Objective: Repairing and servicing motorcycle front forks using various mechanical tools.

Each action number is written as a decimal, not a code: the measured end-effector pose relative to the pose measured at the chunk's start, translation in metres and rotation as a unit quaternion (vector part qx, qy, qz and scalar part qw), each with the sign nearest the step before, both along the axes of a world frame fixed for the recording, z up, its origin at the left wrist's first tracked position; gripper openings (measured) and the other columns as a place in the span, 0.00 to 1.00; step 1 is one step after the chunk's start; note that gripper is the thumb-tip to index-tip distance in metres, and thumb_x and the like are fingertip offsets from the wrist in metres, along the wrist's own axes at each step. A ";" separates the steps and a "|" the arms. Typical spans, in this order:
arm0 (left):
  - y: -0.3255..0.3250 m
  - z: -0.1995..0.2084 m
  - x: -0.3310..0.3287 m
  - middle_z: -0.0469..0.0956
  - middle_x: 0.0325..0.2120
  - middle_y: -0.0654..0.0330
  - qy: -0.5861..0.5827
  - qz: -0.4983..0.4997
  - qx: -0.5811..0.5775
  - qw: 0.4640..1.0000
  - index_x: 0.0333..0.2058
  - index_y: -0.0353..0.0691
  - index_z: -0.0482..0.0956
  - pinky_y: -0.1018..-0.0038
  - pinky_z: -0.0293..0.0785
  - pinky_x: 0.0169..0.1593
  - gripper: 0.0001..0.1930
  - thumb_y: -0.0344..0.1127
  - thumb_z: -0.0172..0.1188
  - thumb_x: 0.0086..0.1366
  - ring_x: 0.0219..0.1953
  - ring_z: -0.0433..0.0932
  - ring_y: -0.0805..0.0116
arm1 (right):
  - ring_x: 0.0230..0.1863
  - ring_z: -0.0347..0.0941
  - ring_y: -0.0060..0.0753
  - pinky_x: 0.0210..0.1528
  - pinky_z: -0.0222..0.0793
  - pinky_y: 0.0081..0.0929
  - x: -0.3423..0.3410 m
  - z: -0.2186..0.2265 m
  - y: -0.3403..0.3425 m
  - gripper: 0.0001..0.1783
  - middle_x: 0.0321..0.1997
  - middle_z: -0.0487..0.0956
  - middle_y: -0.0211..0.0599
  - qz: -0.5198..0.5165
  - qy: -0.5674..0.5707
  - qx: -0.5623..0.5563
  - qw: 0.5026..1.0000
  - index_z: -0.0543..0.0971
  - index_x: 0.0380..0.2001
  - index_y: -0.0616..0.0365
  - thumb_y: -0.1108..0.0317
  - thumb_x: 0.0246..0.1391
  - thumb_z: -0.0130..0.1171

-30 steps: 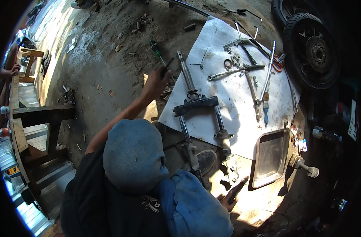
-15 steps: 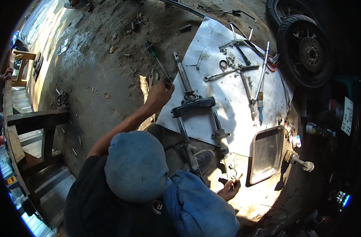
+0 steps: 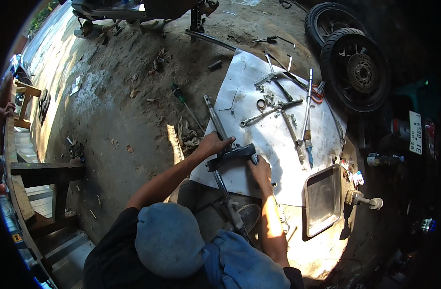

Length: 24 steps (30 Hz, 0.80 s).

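A motorcycle front fork [image 3: 237, 153] lies in front of me, its steering stem [image 3: 214, 118] pointing away and its black lower clamp across the middle. My left hand [image 3: 214, 144] is closed on the base of the stem, just above the clamp. My right hand [image 3: 260, 171] grips the right fork tube just below the clamp. My right forearm hides most of that leg, while the left fork leg [image 3: 232, 212] runs down between my denim-covered knees. A green-handled screwdriver [image 3: 179, 94] lies on the ground left of the stem.
A white sheet [image 3: 235, 72] bears several wrenches, loose bolts and a blue paintbrush [image 3: 309, 151]. Right of my arm sits a metal tray [image 3: 338, 197]. Two wheels [image 3: 355, 72] stand at the far right. A wooden bench [image 3: 47, 171] is at left, with another person's hand [image 3: 9, 110] beyond.
My left hand has left the screwdriver and moved onto the stem base. My right hand has come up from the lower end of the right leg to its tube below the clamp.
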<state>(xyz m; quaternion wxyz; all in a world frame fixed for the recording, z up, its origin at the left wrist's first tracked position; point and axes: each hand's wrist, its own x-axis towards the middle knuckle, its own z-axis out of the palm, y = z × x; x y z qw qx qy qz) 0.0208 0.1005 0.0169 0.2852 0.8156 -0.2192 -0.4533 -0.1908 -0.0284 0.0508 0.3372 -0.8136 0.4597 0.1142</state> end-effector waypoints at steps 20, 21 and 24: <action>0.002 0.174 0.143 0.84 0.44 0.51 -0.116 0.204 -0.344 0.909 0.60 0.30 0.71 0.70 0.75 0.50 0.39 0.61 0.63 0.64 0.46 0.82 0.62 | 0.35 0.79 0.61 0.39 0.73 0.43 -0.043 0.159 0.063 0.15 0.32 0.82 0.54 -0.117 -0.151 -0.044 0.981 0.79 0.43 0.60 0.66 0.53 0.65; 0.012 0.174 0.150 0.84 0.44 0.51 -0.119 0.205 -0.345 0.908 0.60 0.30 0.71 0.70 0.75 0.50 0.39 0.61 0.63 0.64 0.46 0.82 0.62 | 0.34 0.79 0.58 0.38 0.73 0.41 -0.043 0.165 0.069 0.15 0.32 0.82 0.52 -0.123 -0.168 -0.024 0.978 0.79 0.43 0.60 0.66 0.53 0.65; 0.030 0.167 0.158 0.83 0.47 0.55 -0.108 0.242 -0.378 0.887 0.60 0.34 0.72 0.72 0.75 0.45 0.33 0.55 0.62 0.67 0.42 0.79 0.69 | 0.30 0.75 0.33 0.37 0.69 0.34 -0.049 0.194 0.088 0.13 0.29 0.80 0.43 -0.157 -0.177 -0.002 0.972 0.79 0.38 0.62 0.63 0.56 0.66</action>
